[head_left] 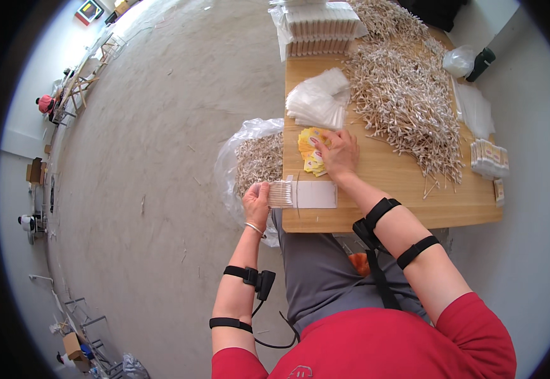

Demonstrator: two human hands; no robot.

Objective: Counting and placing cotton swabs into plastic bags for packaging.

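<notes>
My left hand (256,201) pinches a flat clear packet of cotton swabs (280,194) at the table's left edge. The swabs lie side by side in a row. Right of the packet is a white rectangular card or board (316,194) on the tabletop. My right hand (341,155) reaches onto a loose stack of small yellow printed cards (311,140), its thumb and fingers closed around the edge of a card. Just beyond the cards lies a fanned stack of clear plastic bags (318,99).
A large heap of loose cotton swabs (408,95) covers the table's far right. Packed swab bundles (322,30) stand at the back, filled packets (489,158) at the right edge. A plastic sack of swabs (257,165) sits left of the wooden table (395,215); a wall (534,158) borders the right.
</notes>
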